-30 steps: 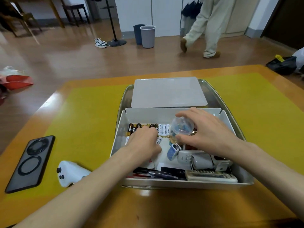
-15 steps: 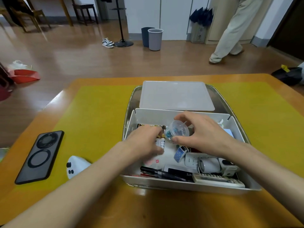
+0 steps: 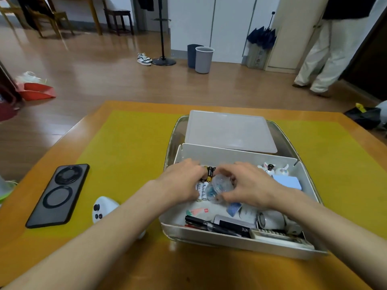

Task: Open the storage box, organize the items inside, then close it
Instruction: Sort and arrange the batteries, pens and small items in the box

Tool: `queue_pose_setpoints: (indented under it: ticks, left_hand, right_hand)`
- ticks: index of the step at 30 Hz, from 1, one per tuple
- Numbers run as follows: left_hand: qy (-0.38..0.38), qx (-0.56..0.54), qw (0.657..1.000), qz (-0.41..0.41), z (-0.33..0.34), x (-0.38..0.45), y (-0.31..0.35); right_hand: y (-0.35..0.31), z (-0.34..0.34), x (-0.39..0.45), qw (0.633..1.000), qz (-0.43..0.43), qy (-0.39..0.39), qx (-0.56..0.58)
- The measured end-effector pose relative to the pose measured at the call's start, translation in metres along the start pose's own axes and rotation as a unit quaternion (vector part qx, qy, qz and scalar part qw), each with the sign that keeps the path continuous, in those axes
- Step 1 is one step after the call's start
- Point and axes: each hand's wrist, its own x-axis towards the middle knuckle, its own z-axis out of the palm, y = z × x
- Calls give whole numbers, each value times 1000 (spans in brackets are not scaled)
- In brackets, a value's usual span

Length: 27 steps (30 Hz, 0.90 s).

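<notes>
My right hand (image 3: 249, 185), gripping the clear capsule (image 3: 222, 185), has moved beside the batteries (image 3: 204, 188) my left hand (image 3: 182, 181) gathers in the storage box (image 3: 230, 241); sorting continues.

This is a lived-in home room with a glossy wooden plank floor (image 3: 100, 80). Beyond the orange wooden tabletop (image 3: 134, 107), white sneakers (image 3: 144, 59) lie beside a black coat stand (image 3: 162, 38), two grey plastic bins (image 3: 202, 57) stand against white cupboard doors (image 3: 211, 24), folded dark blue umbrellas (image 3: 261, 37) lean farther right, and wooden chairs (image 3: 48, 17) sit far left.
</notes>
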Motion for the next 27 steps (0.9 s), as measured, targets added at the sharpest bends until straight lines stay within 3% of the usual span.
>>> queue_pose_setpoints:
  ticks: [3, 6, 13, 16, 19, 21, 27]
  left_hand:
    - [-5, 4, 1000, 9, 4, 3, 3]
    - [3, 18, 999, 27, 11, 7, 8]
    - [15, -10, 1000, 26, 19, 17, 17]
    - [21, -31, 999, 23, 22, 18, 14]
    - [26, -43, 998, 22, 26, 18, 12]
    - [34, -49, 998, 18, 29, 18, 10]
    - [49, -41, 998, -9, 31, 19, 9]
  right_hand:
    - [9, -3, -7, 998, 8, 52, -14]
    - [9, -2, -9, 987, -5, 113, -118]
    - [-9, 12, 2, 959, 45, 98, -263]
    - [-1, 6, 0, 978, -3, 77, -196]
    - [9, 0, -5, 996, -60, -17, -67]
    - [13, 1, -5, 995, -58, -27, -77]
    - [12, 6, -3, 965, -22, 81, -247]
